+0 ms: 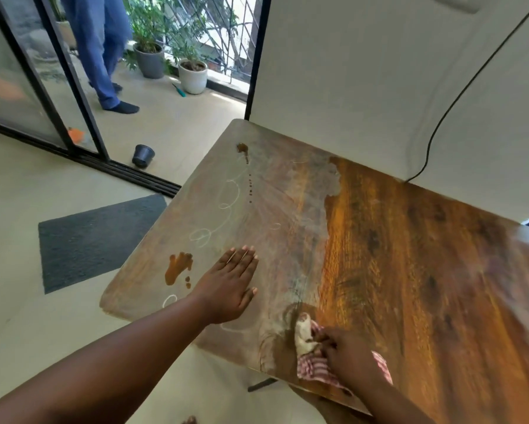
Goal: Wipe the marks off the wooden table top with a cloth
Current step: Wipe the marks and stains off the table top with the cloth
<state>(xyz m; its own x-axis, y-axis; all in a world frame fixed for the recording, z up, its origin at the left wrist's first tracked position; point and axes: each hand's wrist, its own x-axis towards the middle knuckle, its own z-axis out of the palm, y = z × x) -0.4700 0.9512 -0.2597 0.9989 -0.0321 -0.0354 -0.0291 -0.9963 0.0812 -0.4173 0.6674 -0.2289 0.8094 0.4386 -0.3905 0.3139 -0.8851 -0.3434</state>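
Observation:
The wooden table top (410,255) fills the right half of the view. Its left part is dull and carries marks: a brown spill (177,267) near the front left, a smaller brown blot (243,149) at the far left corner, a row of dark dots and white chalk loops (229,197). My left hand (231,286) lies flat on the dull part with straight fingers. Near the front edge my right hand (345,351) grips a bunched red-and-white striped cloth (310,356) against the wood. Right of the cloth the wood is glossy.
A white wall stands behind the table, with a black cable (440,123) hanging to the table's back edge. A grey mat (98,240) lies on the floor to the left. A sliding glass door (58,96) opens onto a balcony with potted plants, a tipped black pot (143,155) and a standing person's legs.

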